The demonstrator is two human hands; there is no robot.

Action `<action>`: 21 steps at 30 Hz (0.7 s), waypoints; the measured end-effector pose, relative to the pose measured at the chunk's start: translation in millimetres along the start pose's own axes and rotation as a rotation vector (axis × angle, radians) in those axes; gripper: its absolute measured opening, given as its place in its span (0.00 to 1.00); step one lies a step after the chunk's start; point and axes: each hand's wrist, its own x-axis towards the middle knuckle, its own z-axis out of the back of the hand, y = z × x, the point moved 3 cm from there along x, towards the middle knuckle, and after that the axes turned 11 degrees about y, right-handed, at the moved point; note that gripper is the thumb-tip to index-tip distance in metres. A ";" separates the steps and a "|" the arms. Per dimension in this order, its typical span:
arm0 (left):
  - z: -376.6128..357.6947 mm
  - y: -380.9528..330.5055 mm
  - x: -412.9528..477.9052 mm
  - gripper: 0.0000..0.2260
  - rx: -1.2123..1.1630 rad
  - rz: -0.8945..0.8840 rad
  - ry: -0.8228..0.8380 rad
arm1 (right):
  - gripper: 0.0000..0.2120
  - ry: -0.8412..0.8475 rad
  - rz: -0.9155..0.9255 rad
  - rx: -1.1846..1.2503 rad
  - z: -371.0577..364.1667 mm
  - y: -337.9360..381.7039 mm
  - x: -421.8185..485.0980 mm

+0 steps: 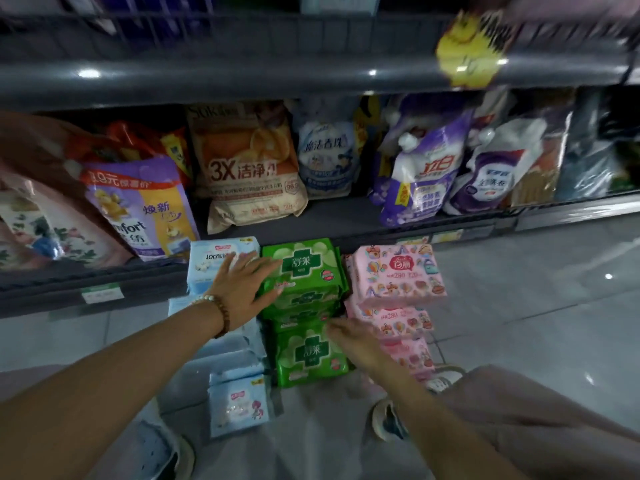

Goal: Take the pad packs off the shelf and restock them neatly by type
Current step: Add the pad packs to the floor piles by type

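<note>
Fingers [261, 268] of left hand [239, 289]: straight, spread, pressing flat on the far end of the green packs [311, 355]; nothing gripped. Right hand [358, 342]: fingers stretched onto the near end of the same row, at its right edge; blurred, but no pinch visible. Green packs lie in a row on the floor [519, 289], running out from the shelf [329, 220]. Blue packs [221, 258] sit just left of the green, pink packs [398, 271] just right, touching. Judgement: flat palms are squaring the green row and keeping types apart. Packs sorted; restocking not yet begun. Laundry bags [249, 168] fill the shelf behind the green row.
</note>
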 end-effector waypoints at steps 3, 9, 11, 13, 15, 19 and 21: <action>28.3 4.7 -16.6 0.49 -0.045 -0.001 0.003 | 0.14 0.012 0.141 -0.139 18.2 55.5 -30.4; 141.3 21.4 -53.2 0.47 -0.028 -0.012 -0.250 | 0.16 -0.127 0.459 -0.416 62.5 204.3 -85.5; 185.7 27.2 -64.3 0.41 -0.019 -0.028 -0.335 | 0.18 -0.185 0.539 -0.492 70.2 255.7 -96.8; 227.8 31.9 -74.3 0.33 -0.033 -0.042 -0.419 | 0.19 -0.239 0.607 -0.549 76.0 302.0 -101.5; 263.5 34.5 -82.0 0.32 -0.059 -0.043 -0.494 | 0.20 -0.258 0.667 -0.610 78.2 342.9 -105.5; 307.5 31.9 -73.6 0.25 -0.263 -0.075 -0.563 | 0.24 -0.258 0.683 -0.621 90.4 399.0 -107.8; 318.9 25.1 -59.4 0.26 -0.332 -0.094 -0.549 | 0.24 -0.292 0.696 -0.587 103.9 412.8 -104.7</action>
